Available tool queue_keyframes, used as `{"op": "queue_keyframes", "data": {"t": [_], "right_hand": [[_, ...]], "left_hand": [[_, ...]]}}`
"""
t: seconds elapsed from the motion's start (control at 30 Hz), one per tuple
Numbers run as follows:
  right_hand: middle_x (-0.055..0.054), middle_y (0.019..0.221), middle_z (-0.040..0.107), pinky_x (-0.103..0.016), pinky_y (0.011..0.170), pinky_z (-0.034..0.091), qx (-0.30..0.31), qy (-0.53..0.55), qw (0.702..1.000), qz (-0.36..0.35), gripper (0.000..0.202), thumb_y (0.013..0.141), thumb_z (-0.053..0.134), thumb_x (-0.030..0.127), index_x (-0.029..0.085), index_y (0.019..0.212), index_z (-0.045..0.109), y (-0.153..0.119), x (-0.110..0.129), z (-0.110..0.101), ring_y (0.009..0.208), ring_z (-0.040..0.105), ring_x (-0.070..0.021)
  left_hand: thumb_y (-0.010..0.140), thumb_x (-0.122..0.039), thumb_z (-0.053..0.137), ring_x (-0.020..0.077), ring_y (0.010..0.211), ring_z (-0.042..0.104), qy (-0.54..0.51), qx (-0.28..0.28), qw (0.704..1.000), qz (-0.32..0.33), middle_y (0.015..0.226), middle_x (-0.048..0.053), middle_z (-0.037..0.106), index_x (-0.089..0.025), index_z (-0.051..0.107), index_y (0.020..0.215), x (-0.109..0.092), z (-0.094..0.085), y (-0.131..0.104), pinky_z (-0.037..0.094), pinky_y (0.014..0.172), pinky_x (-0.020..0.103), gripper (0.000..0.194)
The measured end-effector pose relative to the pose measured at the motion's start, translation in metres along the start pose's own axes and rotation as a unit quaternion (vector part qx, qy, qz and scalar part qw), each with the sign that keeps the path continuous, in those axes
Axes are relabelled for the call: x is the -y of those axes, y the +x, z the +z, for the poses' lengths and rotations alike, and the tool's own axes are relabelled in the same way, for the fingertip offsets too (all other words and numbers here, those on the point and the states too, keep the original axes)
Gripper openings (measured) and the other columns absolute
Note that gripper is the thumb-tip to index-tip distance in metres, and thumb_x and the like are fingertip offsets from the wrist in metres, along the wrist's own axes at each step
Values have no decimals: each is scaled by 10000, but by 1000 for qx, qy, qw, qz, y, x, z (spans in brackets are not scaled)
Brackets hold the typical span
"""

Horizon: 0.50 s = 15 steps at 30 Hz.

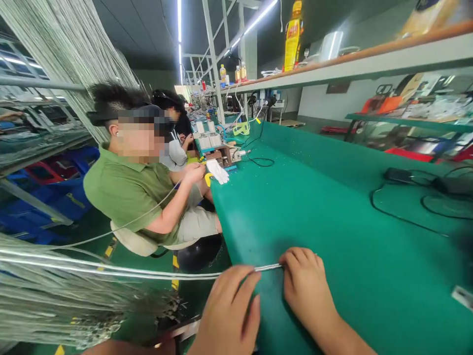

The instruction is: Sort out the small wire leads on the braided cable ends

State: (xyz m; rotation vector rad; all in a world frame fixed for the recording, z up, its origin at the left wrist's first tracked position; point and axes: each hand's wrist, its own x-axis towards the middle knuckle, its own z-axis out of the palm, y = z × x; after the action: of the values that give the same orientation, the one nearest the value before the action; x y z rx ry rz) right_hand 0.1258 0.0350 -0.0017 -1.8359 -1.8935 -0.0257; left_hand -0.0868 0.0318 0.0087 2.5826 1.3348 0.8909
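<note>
Two pale grey cables (148,272) run side by side from the left edge toward the green table (332,212). My left hand (232,305) is closed around them near the table's edge, palm down, with the fingers curled over. Farther right, above the tabletop, my right hand (305,286) pinches the cables' end between thumb and fingers. A short stretch of both cables shows between my hands. The tips are hidden inside my right hand.
A person in a green shirt (129,197) sits at left, holding another cable. A white glove (218,171) and a small machine (223,154) lie beyond. Black cords (399,217) lie at right. Hanging cable bundles (55,301) fill the left.
</note>
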Motion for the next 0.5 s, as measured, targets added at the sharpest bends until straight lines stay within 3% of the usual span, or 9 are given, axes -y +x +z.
{"op": "queue_keyframes", "data": {"t": [0.07,0.17,0.27,0.33,0.4,0.5], "right_hand": [[-58,960,644,-418,857,388,6,9,1000,-3,219,845,484,84,246,875,629,2,-5,-2,973,546,-270],[-73,989,647,-405,814,401,-28,14,1000,1,213,872,472,125,240,981,615,9,-23,-4,955,557,-269],[-128,1097,633,-450,821,396,-131,-34,989,64,285,884,472,202,199,1157,553,19,-47,-7,1018,537,-322],[-139,1088,630,-465,826,401,-170,-48,979,101,305,887,463,236,180,1177,539,24,-61,-9,1017,537,-333],[-123,1047,643,-453,825,420,-161,-35,982,95,268,899,444,245,190,1132,564,25,-69,-9,987,561,-314],[-97,1059,672,-436,843,451,-105,-21,994,15,225,914,455,254,232,1062,623,18,-76,-3,994,606,-287]], "left_hand": [[914,-194,506,295,1313,475,-6,21,1000,10,1416,88,522,-231,534,1355,-16,31,32,458,1084,495,444],[920,-176,498,286,1241,518,-55,21,998,-37,1312,106,577,-192,554,1279,-28,56,60,473,1044,498,364],[946,-186,473,254,1112,569,-106,27,991,-79,1171,68,614,-240,578,1177,-28,57,64,510,937,449,259],[965,-188,438,249,1066,576,-117,34,989,-80,1129,57,615,-259,605,1068,-26,53,62,508,880,429,209],[970,-186,424,252,1021,584,-112,30,990,-76,1085,54,622,-257,618,964,-25,53,61,498,846,426,207],[926,-169,484,252,934,615,-92,-24,993,-72,1002,55,650,-248,629,868,-23,70,58,505,793,419,175]]}}
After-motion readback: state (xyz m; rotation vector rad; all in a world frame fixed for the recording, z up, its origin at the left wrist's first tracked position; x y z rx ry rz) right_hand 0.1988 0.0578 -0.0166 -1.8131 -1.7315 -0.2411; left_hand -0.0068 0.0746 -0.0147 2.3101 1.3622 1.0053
